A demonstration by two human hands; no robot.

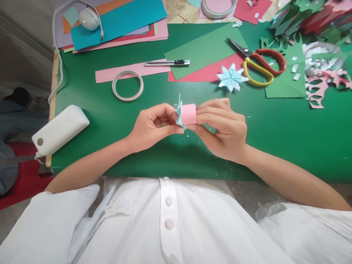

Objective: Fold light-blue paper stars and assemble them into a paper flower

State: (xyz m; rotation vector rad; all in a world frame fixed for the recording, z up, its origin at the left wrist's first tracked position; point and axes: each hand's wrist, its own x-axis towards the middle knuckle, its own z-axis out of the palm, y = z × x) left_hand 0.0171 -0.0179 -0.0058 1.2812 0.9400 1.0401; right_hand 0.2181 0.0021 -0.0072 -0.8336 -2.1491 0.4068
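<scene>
The person in the white buttoned shirt (148,223) has both hands close together over the near middle of the smooth green tabletop (291,139). The left hand (158,126) pinches a small, pointed light-blue paper piece (179,116) between thumb and fingers. Just right of it, touching, is a short pink paper band (189,114), its right edge gripped by the fingers and thumb of the right hand (224,128). I can't tell from here whether the two papers are joined.

Beyond the hands, a bit to the right, a light-blue paper star with white-edged points (231,77) lies flat, just beside scissors with one red and one yellow handle (258,63). A silver craft knife with a black slider (167,63) rests partly across a long pink paper strip (121,71) and a green paper sheet (206,51). Near the strip, on its near side, lies a pale ring of tape (127,85). At the left edge of the table I see a white rounded box-shaped device (60,130), and at the far left a white computer mouse (89,19) sits on stacked coloured paper sheets (121,27).
</scene>
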